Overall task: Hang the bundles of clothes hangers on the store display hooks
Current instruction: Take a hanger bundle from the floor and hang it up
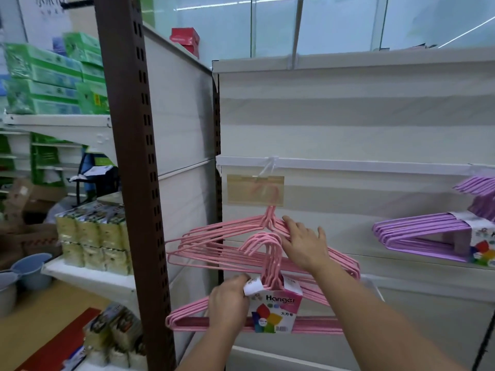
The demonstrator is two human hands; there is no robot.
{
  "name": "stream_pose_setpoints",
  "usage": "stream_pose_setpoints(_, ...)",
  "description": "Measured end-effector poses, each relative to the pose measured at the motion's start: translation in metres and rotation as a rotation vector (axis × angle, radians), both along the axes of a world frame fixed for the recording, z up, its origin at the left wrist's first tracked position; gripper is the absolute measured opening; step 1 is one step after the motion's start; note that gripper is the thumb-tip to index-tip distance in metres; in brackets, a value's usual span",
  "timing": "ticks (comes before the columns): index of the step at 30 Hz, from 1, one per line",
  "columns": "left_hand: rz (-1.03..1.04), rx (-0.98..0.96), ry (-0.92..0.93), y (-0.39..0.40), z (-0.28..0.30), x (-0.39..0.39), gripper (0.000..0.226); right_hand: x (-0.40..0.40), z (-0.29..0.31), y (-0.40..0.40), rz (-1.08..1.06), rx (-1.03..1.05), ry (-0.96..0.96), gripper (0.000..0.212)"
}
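Pink bundle (270, 295) is held low before the hook (270, 170), gripped at its label by the left hand (227, 303); right hand (302, 242) — fingers spread — rests on the hung bundle (227, 236). Snagged necks risked — either bundle could drop.

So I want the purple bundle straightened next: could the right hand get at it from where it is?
Probably yes. The right hand rests open on the hung pink bundle, holding nothing, and only bare panel lies between it and the purple bundle.
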State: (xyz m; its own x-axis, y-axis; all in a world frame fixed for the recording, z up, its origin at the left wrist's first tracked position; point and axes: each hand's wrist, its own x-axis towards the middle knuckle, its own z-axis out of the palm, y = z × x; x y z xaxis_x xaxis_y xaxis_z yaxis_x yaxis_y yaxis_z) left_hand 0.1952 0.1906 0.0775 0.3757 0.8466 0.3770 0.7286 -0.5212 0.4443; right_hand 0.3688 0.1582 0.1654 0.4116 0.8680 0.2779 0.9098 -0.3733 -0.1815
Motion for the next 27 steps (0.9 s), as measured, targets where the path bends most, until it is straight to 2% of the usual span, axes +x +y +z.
stream_pose_setpoints(4, -0.032, 0.009, 0.016, -0.002, 0.002, 0.007, 0.031, 0.007, 0.000, 0.008, 0.033, -0.006, 0.041, 0.056)
stream_pose_setpoints(9, -0.007, -0.015, -0.011, 0.006, 0.010, 0.016, 0.028, 0.016, 0.008, 0.019, -0.040, 0.034, 0.155, 0.055)
stream_pose_setpoints(15, -0.006, -0.028, 0.012, 0.020, 0.019, 0.027, 0.030, 0.026, 0.016, 0.036, -0.159, 0.055, 0.131, 0.054)
stream_pose_setpoints(24, -0.044, -0.016, 0.002, 0.031, 0.014, 0.035, 0.036, 0.033, 0.015, 0.060, -0.179, -0.007, 0.214, 0.058)
stream_pose_setpoints(27, -0.063, -0.028, -0.006, 0.032, 0.017, 0.039, 0.036, 0.029, 0.003, 0.052, -0.171, 0.114, 0.230, 0.056)
